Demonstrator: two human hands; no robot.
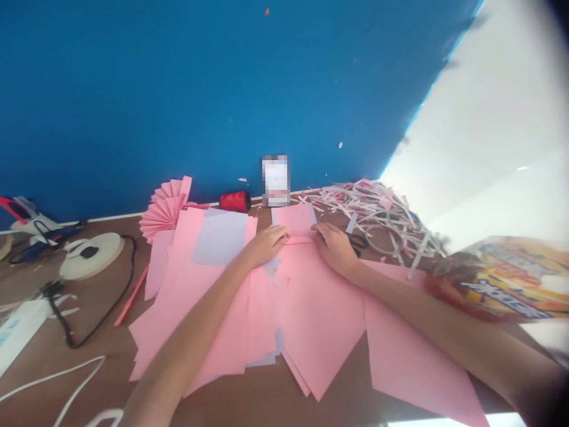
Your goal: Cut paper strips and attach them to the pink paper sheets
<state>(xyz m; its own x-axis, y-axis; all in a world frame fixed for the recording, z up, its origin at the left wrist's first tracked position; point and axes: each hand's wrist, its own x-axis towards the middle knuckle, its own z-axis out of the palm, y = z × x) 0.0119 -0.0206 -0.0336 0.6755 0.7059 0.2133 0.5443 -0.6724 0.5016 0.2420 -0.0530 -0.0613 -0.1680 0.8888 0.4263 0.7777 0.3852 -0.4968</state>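
Both hands work at a small pink sheet of paper with a narrow folded strip along its near edge. My left hand grips the left end of that fold, fingers closed. At the right end, my right hand has its bent fingers closed on the same edge. Beneath lie larger pink sheets, overlapping, with a pale lilac sheet on the left pile. A pleated pink paper fan stands at the back left. Dark scissor handles show partly beside my right hand.
A phone leans on the blue wall, near a red thread spool. Shredded paper strips heap at the back right, before a printed plastic packet. A red pen-like stick, cables and a white round device lie left.
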